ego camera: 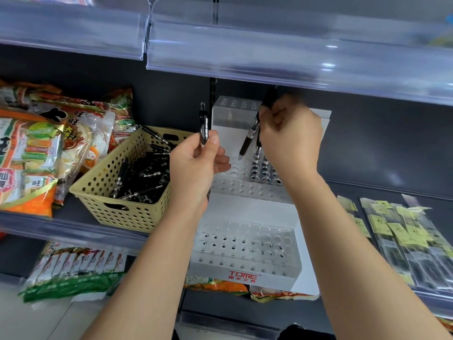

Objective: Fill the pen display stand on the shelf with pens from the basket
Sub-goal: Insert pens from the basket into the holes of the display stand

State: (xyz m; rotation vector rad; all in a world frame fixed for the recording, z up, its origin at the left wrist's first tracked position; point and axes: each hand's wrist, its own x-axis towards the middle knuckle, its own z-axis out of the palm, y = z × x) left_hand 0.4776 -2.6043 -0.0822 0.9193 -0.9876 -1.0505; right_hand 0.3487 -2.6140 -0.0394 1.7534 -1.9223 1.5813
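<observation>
The dark grey metal shelf (pixel 71 213) sits close under the upper shelf's clear plastic price rail (pixel 269 57). That rail hangs just above your right hand (pixel 291 138), so pen tops lifted too high could knock against it.

The white tiered plastic pen display stand with round holes and a red logo (pixel 245 209) stands right of centre. Its near edge seems to reach out past the shelf lip. If so, pressing hard on the near tier could tip it towards you, so keep the force light.

The pale yellow perforated plastic basket (pixel 122 212) is just left of the stand, with loose black pens (pixel 142 177) piled inside. Most holes in the stand look unfilled. Only a few at the right of the middle tier seem taken.

Your right hand is curled around a small bunch of black retractable pens (pixel 247 141), tips down over the middle tier. One of them is tilted, so it may miss its hole and skid off. Loosening your grip to free a single pen could drop the others. The hand is blurred, so I cannot count them.

Your left hand (pixel 196 165) pinches one black pen (pixel 204 126) upright between thumb and fingers, between basket and stand, and a slack pinch there would let it fall
</observation>
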